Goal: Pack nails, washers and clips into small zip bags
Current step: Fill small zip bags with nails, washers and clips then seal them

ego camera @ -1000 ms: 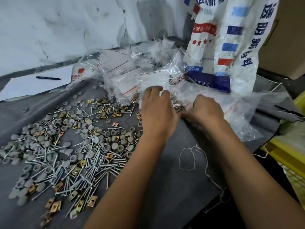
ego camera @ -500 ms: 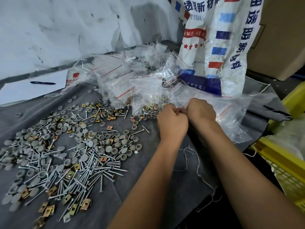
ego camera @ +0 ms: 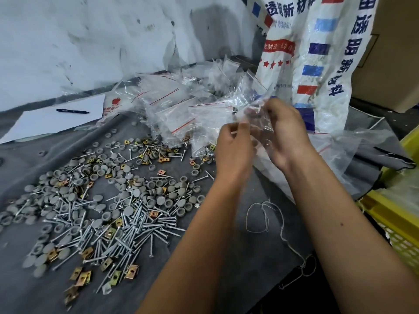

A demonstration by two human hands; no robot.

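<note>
You work over a grey cloth-covered table (ego camera: 226, 268): loose nails (ego camera: 140, 232), grey washers (ego camera: 158, 196), brass clips (ego camera: 84, 277), piled zip bags (ego camera: 172, 114), string (ego camera: 265, 214), paper (ego camera: 56, 121).

Clear zip bag (ego camera: 254, 123) aloft; nails (ego camera: 127, 232), grey washers (ego camera: 158, 196), brass clips (ego camera: 84, 277) loose on cloth

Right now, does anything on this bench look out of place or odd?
Only a loose white string lying tangled on the grey cloth near the right forearm, unrelated to packing. The scattered nails, washers and clips look like working stock.
</note>
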